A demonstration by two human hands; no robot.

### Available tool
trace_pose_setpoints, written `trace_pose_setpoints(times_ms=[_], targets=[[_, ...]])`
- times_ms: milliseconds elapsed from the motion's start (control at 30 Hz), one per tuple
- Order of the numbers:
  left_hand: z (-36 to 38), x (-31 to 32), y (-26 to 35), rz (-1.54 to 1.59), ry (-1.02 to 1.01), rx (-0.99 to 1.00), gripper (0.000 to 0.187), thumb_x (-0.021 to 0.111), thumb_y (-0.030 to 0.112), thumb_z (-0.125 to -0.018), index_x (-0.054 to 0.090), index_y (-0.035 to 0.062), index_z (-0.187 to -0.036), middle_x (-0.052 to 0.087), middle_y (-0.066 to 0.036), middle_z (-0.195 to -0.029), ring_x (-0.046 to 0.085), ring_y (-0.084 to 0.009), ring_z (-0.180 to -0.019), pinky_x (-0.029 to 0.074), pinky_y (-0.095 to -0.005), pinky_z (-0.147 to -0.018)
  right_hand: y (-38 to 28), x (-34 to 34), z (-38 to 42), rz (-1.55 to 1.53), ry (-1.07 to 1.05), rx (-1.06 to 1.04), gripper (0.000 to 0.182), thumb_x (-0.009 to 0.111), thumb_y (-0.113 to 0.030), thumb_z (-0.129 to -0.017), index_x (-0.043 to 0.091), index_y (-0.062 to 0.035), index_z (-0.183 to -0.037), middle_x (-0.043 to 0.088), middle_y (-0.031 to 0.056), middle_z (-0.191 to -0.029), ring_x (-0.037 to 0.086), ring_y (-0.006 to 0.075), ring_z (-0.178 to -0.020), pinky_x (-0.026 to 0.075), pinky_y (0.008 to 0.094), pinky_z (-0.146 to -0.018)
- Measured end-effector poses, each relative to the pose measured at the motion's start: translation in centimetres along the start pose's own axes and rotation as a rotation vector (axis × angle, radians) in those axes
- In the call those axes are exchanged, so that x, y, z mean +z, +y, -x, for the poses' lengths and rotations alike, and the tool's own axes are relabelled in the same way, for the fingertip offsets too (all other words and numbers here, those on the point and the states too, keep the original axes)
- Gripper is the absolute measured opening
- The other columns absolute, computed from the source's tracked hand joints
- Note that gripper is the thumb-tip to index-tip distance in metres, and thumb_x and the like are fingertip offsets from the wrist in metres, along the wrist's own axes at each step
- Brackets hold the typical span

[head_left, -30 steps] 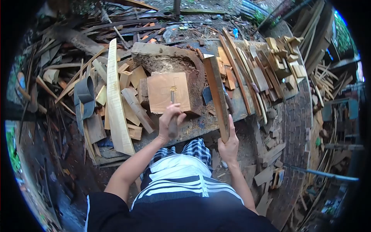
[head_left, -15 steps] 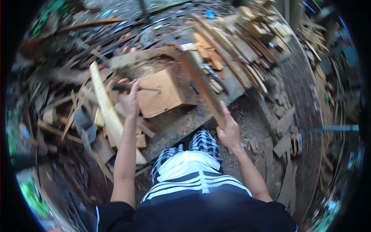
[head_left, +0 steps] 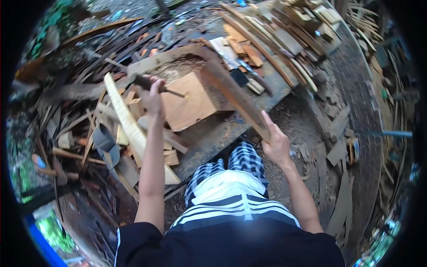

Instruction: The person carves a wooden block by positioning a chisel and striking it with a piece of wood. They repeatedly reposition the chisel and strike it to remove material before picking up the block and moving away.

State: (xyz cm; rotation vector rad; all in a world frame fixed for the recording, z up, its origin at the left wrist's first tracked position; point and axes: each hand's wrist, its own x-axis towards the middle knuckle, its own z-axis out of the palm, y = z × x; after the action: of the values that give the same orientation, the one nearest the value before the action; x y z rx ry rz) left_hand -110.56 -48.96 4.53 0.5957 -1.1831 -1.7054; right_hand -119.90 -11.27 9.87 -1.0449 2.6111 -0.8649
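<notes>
My left hand point(head_left: 154, 100) is closed around the dark handle of a chisel point(head_left: 174, 92). Its thin metal shaft slants down to the right, and the tip meets a small rough notch on a squared wooden block point(head_left: 192, 109). In my right hand point(head_left: 276, 143) is the lower end of a long wooden bar point(head_left: 240, 101). The bar slopes up and to the left, its far end above the block's right side, apart from the chisel handle. The block sits on a worn work surface point(head_left: 209, 144) in front of my legs.
A pale plank point(head_left: 124, 118) leans left of the block, near a grey cap point(head_left: 105, 138). Long wood strips point(head_left: 260, 51) and orange offcuts point(head_left: 251, 55) lie at the back right. A curved wooden piece point(head_left: 151, 62) is behind the block. Scrap wood covers the ground around.
The view has shifted slightly. The bar's far end has swung left and down toward the block. The chisel's handle sits a little higher, its shaft sloping more steeply.
</notes>
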Motion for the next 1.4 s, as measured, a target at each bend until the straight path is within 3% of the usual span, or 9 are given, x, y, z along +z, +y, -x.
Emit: trace_pose_setpoints(times_ms=[100,167,433,500,767,900,1033,1167,1400], targets=[[-0.7,-0.2,-0.5,-0.077,0.057,-0.003,0.021,0.057,0.0,-0.092,0.044,0.0064,-0.108,0.054,-0.007,-0.088,0.059,-0.0185,-0.077,0.053,-0.0364,-0.076,-0.6,0.0,-0.5,-0.009,-0.022,-0.002,0.086,0.056,0.004,-0.072,0.036,-0.0276,-0.15,0.064,0.0159,-0.1,0.063,0.0427,-0.083,0.051,0.0517,-0.071],[-1.3,-0.5,-0.9,-0.076,0.082,0.007,0.019,0.057,0.003,-0.094,0.043,0.0074,-0.107,0.053,-0.006,-0.088,0.058,-0.0171,-0.075,0.053,-0.0362,-0.075,-0.9,-0.3,-0.9,-0.006,-0.105,0.088,0.089,0.052,0.006,-0.069,0.036,-0.0245,-0.15,0.062,0.0196,-0.124,0.063,0.0417,-0.105,0.053,0.0462,-0.087],[0.2,-0.7,-1.0,0.075,0.303,0.048,0.021,0.057,0.007,-0.098,0.04,0.0121,-0.107,0.05,-0.003,-0.088,0.055,-0.0135,-0.074,0.054,-0.0351,-0.075,-1.1,0.6,-3.0,0.0,-0.159,0.047,0.089,0.053,0.006,-0.069,0.036,-0.0256,-0.15,0.061,0.0203,-0.126,0.062,0.0421,-0.109,0.052,0.0468,-0.09],[1.3,-0.4,-0.4,0.088,0.381,0.023,0.021,0.057,0.008,-0.099,0.039,0.0124,-0.109,0.049,-0.003,-0.088,0.056,-0.0142,-0.075,0.053,-0.0358,-0.076,-1.1,1.1,-3.9,0.021,-0.087,-0.077,0.086,0.055,0.003,-0.073,0.035,-0.0279,-0.151,0.063,0.0178,-0.098,0.063,0.0437,-0.085,0.052,0.0521,-0.074],[6.6,2.5,-0.7,-0.289,0.275,0.137,0.018,0.057,0.017,-0.1,0.043,0.007,-0.106,0.056,-0.004,-0.097,0.056,-0.0122,-0.089,0.045,-0.0285,-0.084,-9.4,1.8,-9.9,-0.059,-0.09,-0.328,0.084,0.058,0.0,-0.074,0.036,-0.0247,-0.151,0.059,0.0167,-0.088,0.062,0.0408,-0.076,0.052,0.0508,-0.068],[8.4,2.9,-2.6,-0.679,0.175,0.321,0.039,0.054,0.005,-0.097,0.038,-0.0007,-0.131,0.052,-0.012,-0.124,0.053,-0.0214,-0.115,0.04,-0.0321,-0.101,-15.1,-0.2,-12.2,-0.036,0.004,-0.647,0.084,0.063,0.003,-0.074,0.041,-0.0273,-0.149,0.053,0.0104,-0.08,0.058,0.03,-0.067,0.05,0.0407,-0.063],[8.6,3.9,-2.1,-0.446,0.221,0.261,0.041,0.055,0.001,-0.093,0.041,-0.0012,-0.131,0.052,-0.012,-0.125,0.052,-0.0246,-0.115,0.038,-0.0353,-0.103,-16.1,-1.9,-14.3,0.415,0.018,-0.895,0.083,0.067,0.001,-0.075,0.043,-0.0288,-0.148,0.046,0.0054,-0.073,0.054,0.0204,-0.061,0.049,0.0362,-0.057],[8.6,3.4,-1.7,-0.441,0.295,0.191,0.038,0.054,-0.002,-0.09,0.046,-0.0011,-0.127,0.051,-0.012,-0.125,0.053,-0.025,-0.114,0.039,-0.0362,-0.102,-17.3,-1.7,-13.6,0.073,0.104,-0.834,0.082,0.068,-0.004,-0.076,0.043,-0.0339,-0.148,0.048,0.004,-0.074,0.055,0.0195,-0.06,0.049,0.0353,-0.055],[8.1,2.5,-1.1,-0.3,0.309,0.22,0.033,0.053,-0.005,-0.089,0.048,-0.0025,-0.122,0.055,-0.011,-0.113,0.054,-0.0225,-0.111,0.041,-0.0356,-0.099,-16.3,-0.2,-13.7,0.189,0.031,-0.874,0.077,0.059,0.002,-0.081,0.043,-0.0334,-0.148,0.049,0.0054,-0.072,0.057,0.0208,-0.061,0.051,0.0362,-0.057]])
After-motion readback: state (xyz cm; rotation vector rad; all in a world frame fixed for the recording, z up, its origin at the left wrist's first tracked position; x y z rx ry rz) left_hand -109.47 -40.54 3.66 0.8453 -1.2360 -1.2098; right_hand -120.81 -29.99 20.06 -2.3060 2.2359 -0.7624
